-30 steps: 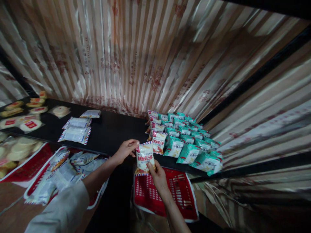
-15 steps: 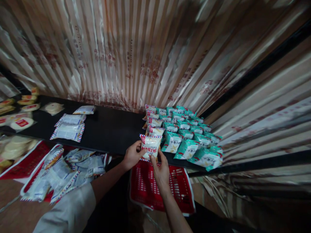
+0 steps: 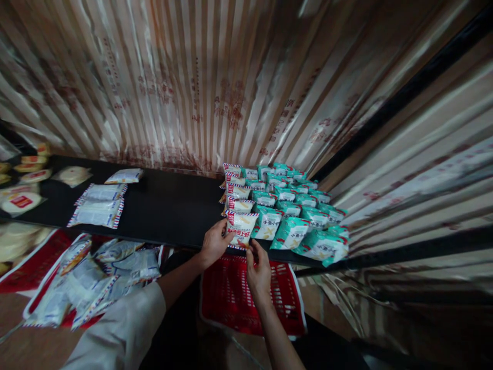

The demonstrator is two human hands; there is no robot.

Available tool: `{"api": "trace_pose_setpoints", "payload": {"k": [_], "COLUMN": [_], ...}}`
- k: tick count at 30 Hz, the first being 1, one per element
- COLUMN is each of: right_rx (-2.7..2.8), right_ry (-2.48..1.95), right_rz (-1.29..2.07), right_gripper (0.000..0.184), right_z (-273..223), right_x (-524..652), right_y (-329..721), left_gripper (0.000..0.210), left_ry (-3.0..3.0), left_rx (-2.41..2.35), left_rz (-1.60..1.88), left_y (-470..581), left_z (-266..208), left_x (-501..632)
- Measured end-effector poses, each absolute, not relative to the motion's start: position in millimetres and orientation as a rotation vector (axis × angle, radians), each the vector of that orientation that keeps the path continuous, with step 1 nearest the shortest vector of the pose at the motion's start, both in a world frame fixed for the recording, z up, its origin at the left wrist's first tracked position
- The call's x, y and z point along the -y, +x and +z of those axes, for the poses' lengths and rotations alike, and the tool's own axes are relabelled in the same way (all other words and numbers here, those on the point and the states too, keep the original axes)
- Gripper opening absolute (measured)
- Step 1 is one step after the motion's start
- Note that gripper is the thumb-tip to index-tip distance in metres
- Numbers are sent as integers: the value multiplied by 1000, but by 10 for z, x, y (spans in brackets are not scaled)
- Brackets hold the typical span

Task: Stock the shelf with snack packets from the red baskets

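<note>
A white snack bag [image 3: 242, 228] with red lettering and a striped red-and-blue edge stands upright at the shelf's front edge. My left hand [image 3: 215, 241] is closed on its left side, fingertips over the front. At the lower right corner, the fingers of my right hand [image 3: 259, 267] are bent in a pinch against the bag's bottom edge. Behind it runs a row of matching white snack bags [image 3: 238, 190]. Just to the right stand several green snack bags [image 3: 267, 223] in rows.
The black shelf [image 3: 173, 205] extends left, with white bags [image 3: 98, 205] lying flat and round packs [image 3: 23, 201] farther along. Below are a red basket [image 3: 227, 308] and another piled with bags [image 3: 88, 280]. A striped plastic curtain [image 3: 185, 92] hangs behind; a black bar [image 3: 404, 103] slants at right.
The held bag has moved back against its row, beside the green bags. My right hand has slid down to the bag's lower corner. The whole view has shifted slightly.
</note>
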State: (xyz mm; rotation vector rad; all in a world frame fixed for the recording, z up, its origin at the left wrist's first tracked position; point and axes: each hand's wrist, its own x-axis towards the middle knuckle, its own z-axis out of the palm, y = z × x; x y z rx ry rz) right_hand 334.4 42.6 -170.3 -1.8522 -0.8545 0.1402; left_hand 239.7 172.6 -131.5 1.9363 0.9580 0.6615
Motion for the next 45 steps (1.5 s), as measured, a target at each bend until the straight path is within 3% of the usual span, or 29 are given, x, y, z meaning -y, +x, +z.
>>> {"api": "trace_pose_setpoints", "payload": {"k": [13,23,31,45], "right_rx": [964,971,956,1044], "right_ry": [-1898,-1940,-1923,-1958], "right_rz": [-35,-61,-53,-77], "right_gripper": [35,37,36,34], "right_z": [-1777,-1834,-1821,-1779], "right_x": [-437,-421,-388,-117], "right_y": [3390,3389,3397,3305], "left_gripper": [50,42,53,38], "left_ry": [1993,2020,2010,2121], "left_rx": [-946,-954,-967,-902], "left_rz": [756,744,818,837], "left_y": [2341,2364,2284,2043], "left_z": [-1366,-1454,-1520,-1628], "left_x": [-1592,-1522,-1466,-1236]}}
